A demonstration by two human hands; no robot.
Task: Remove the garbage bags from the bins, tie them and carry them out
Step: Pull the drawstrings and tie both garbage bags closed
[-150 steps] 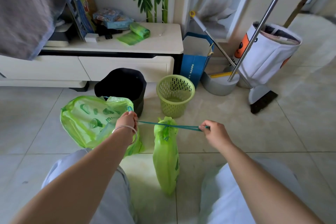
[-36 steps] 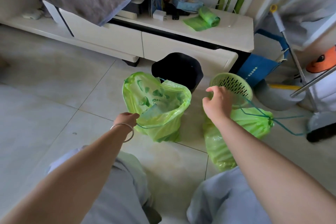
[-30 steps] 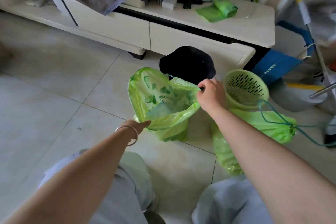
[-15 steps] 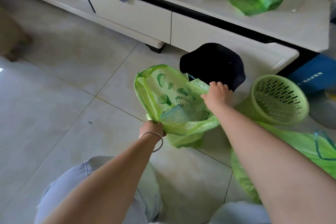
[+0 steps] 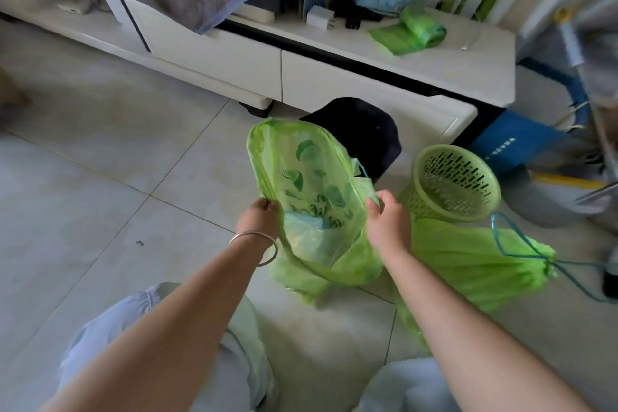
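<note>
Now you have let go of the tied, translucent green bag (image 5: 475, 264) lying at your right and moved to the open green printed bag (image 5: 311, 197) before the black bin (image 5: 364, 130). Your left hand (image 5: 259, 217) and right hand (image 5: 388, 221) each pinch its rim, so cinching its drawstring comes next.

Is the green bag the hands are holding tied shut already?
No, the open bag gapes wide between the left hand and the right hand, which grip its rim on opposite sides.
</note>
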